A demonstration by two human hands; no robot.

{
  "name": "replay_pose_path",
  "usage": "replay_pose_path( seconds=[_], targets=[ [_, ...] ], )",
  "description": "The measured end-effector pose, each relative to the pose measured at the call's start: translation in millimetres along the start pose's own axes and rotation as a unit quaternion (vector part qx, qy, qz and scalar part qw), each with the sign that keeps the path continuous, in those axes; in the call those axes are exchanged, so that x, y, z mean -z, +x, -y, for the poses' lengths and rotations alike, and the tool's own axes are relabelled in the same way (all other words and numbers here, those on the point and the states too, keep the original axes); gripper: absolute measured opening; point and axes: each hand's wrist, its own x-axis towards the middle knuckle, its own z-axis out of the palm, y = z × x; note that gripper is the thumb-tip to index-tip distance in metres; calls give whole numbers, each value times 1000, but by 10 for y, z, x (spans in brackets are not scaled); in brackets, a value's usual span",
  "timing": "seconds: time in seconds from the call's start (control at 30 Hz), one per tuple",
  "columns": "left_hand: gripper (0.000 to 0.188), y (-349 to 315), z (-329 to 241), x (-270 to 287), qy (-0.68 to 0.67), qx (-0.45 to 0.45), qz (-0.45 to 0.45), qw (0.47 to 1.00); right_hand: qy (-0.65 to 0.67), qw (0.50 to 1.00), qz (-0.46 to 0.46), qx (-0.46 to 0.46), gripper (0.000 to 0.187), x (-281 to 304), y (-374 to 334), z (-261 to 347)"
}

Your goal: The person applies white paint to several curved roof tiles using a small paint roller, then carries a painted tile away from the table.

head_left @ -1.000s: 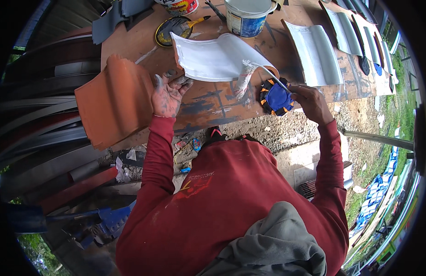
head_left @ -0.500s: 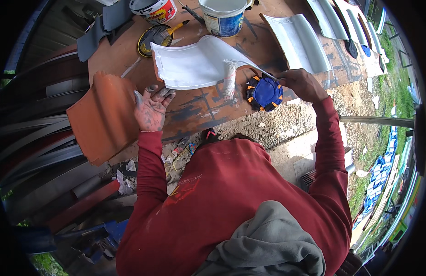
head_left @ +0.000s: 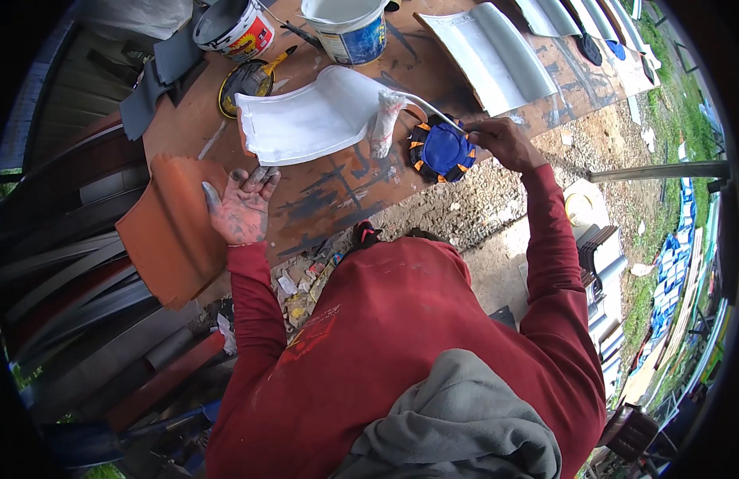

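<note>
A curved roof tile coated white [head_left: 306,120] lies on the brown board [head_left: 329,191]. My left hand [head_left: 242,209] is open, palm up and smeared with grey paint, its fingertips at the tile's near left edge. My right hand [head_left: 507,144] is closed round the handle end of a small paint roller [head_left: 384,124]. The roller's white fuzzy sleeve rests at the tile's right part, hanging over its near edge. Beneath the roller's wire sits a round blue thing [head_left: 445,152] with black and orange segments round its rim. Left of my left hand lies a bare orange tile [head_left: 174,231].
Behind the tile stand a blue-and-white paint bucket [head_left: 349,40] and a red-and-white one [head_left: 240,32]. A yellow-handled brush [head_left: 274,65] lies on a black lid. More white-coated tiles [head_left: 497,60] line the right. Long dark curved pieces [head_left: 58,231] are stacked at left.
The view has turned slightly, so the board's left side sits lower and its right side higher. Both hands keep their places; the roller's sleeve leans more and appears slightly higher.
</note>
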Motion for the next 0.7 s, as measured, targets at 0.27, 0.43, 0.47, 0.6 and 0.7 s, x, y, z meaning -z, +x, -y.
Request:
replay_pose_path(
  seconds=[0.27, 0.43, 0.47, 0.6, 0.7],
  targets=[
    [63, 15, -26, 40, -24, 9, 52, 998, 176, 980, -10, -90, 48, -121, -331, -474],
    [63, 14, -26, -52, -24, 10, 41, 999, 319, 942, -16, -101, 44, -549, -455, -786],
    [62, 21, -22, -71, -17, 7, 22, 1000, 339, 934, -9, -115, 43, -578, -526, -863],
    [62, -5, -14, -72, -6, 8, 35, 999, 345, 932, -8, -114, 39, -596, -603, -786],
    [63, 9, 17, -54, -21, 10, 49, 999, 381, 922, -5, -62, 40, -557, -334, -616]
  ],
)
